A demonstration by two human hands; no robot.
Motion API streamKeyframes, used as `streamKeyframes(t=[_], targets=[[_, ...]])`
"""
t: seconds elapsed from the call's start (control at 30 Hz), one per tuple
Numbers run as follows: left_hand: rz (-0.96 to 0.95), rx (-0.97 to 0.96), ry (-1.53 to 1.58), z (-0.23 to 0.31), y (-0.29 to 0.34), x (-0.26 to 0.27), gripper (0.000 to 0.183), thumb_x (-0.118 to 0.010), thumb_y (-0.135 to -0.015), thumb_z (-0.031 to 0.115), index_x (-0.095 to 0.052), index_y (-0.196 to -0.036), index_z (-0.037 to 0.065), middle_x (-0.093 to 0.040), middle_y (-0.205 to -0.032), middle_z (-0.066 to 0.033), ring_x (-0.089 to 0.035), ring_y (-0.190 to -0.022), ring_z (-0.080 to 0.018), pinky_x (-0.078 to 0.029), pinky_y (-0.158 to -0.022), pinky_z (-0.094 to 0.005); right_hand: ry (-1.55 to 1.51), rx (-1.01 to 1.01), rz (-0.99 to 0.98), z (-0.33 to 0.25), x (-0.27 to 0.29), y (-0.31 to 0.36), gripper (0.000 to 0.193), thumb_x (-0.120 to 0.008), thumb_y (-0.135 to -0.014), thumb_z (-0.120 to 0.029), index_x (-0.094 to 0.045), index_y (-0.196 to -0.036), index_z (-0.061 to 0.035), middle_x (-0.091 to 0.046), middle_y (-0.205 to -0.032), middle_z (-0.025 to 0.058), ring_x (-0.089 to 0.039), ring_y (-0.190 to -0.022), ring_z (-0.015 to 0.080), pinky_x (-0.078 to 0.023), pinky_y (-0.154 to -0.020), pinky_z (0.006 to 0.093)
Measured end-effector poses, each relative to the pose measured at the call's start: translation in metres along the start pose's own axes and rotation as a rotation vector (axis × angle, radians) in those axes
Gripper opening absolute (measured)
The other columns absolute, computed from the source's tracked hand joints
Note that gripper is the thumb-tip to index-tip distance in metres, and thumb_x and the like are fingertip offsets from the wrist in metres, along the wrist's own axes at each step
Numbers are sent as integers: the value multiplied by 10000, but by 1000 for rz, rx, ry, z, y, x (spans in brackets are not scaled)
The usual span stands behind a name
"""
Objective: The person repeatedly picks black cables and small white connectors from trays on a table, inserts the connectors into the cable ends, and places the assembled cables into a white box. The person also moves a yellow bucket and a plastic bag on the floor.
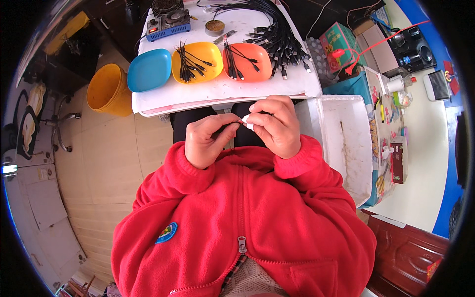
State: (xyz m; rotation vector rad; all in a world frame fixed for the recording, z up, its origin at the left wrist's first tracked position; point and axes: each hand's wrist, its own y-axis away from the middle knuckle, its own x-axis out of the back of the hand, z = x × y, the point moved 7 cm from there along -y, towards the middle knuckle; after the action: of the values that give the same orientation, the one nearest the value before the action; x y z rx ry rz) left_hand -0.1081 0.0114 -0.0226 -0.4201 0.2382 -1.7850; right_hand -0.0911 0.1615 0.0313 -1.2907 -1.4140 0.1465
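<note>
Both my hands meet above my lap, just off the near edge of the white-covered table (pixel 217 97). My left hand (pixel 210 138) is closed in a pinch, thumb against forefinger, around something thin and dark with a reddish tip that I cannot make out. A small white piece (pixel 248 123), like folded paper or tissue, sits in the fingers of my right hand (pixel 278 126), touching the left fingertips. On the table, short black cables with bare wire ends lie in a yellow tray (pixel 215 56) and an orange tray (pixel 263 63). Beside these is a blue tray (pixel 148 71).
A large bundle of black cables (pixel 282 39) covers the table's far right. At the far left stand a blue heating device (pixel 169 30) and a round tin (pixel 214 27). A yellow bucket (pixel 106 91) is on the floor at left; a white foam box (pixel 346 143) stands at right.
</note>
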Motion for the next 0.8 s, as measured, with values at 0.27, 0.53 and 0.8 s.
streamKeyframes(t=[0.27,0.53,0.8], targets=[[-19,64,110,-2,1,2,133,-646,-870,6,-664,-1002,-6,-658,-766,-71,-612,-663,-116,-486,-600,-234,-344,-267,42,18,-7,5,231,-718,-738,-6,-616,-939,-57,-594,-1032,49,-536,-863,199,-455,-713,290],[-190,410,970,-23,0,-16,141,-627,-895,42,-641,-1015,-31,-645,-836,-93,-527,-608,-122,-379,-520,-226,-973,-452,-53,49,-29,11,128,-693,-834,-25,-653,-956,-28,-559,-1071,47,-454,-720,62,-396,-658,204],[-205,423,1040,-28,-7,-24,146,-619,-902,44,-644,-1031,-21,-645,-879,-100,-523,-605,-115,-360,-505,-219,-957,-371,-97,47,-29,3,102,-685,-835,-22,-635,-923,-31,-565,-1045,46,-497,-773,87,-431,-699,216]])
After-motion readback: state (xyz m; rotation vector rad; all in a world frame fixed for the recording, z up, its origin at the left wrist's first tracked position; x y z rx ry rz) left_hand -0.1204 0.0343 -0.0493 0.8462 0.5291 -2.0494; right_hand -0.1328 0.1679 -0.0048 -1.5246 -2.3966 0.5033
